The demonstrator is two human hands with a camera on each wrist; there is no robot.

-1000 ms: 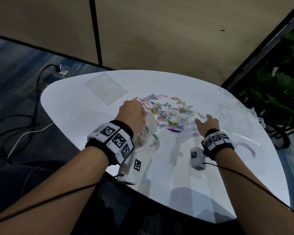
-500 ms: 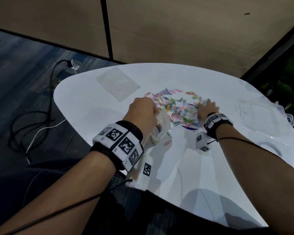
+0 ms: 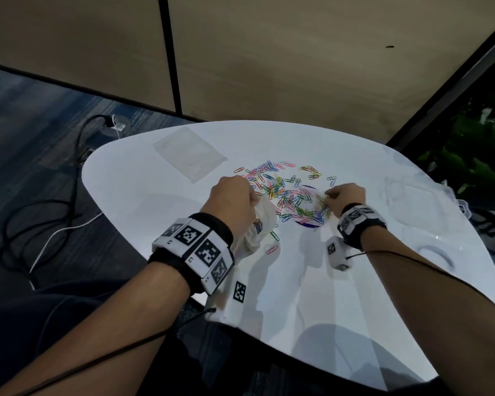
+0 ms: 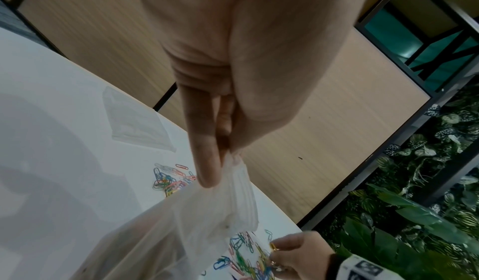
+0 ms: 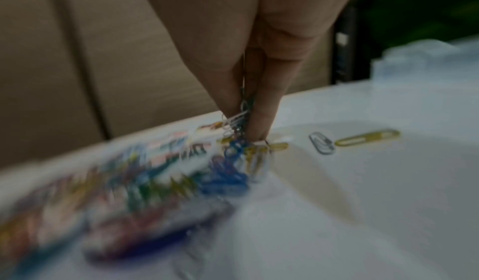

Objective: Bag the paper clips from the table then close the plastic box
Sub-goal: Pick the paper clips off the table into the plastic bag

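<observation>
Coloured paper clips lie scattered in a heap on the white table. My left hand pinches the rim of a clear plastic bag at the heap's left edge; the left wrist view shows its fingers clamping the bag, which holds a few clips. My right hand is at the heap's right side, fingers pinching a bunch of clips. The clear plastic box sits open at the table's right.
A second flat clear bag lies at the table's far left. Two stray clips lie near the held bag. Cables run over the floor on the left, and plants stand at the right.
My right hand moved left into the heap and closed on a bunch of clips. The left hand kept holding the bag in place.
</observation>
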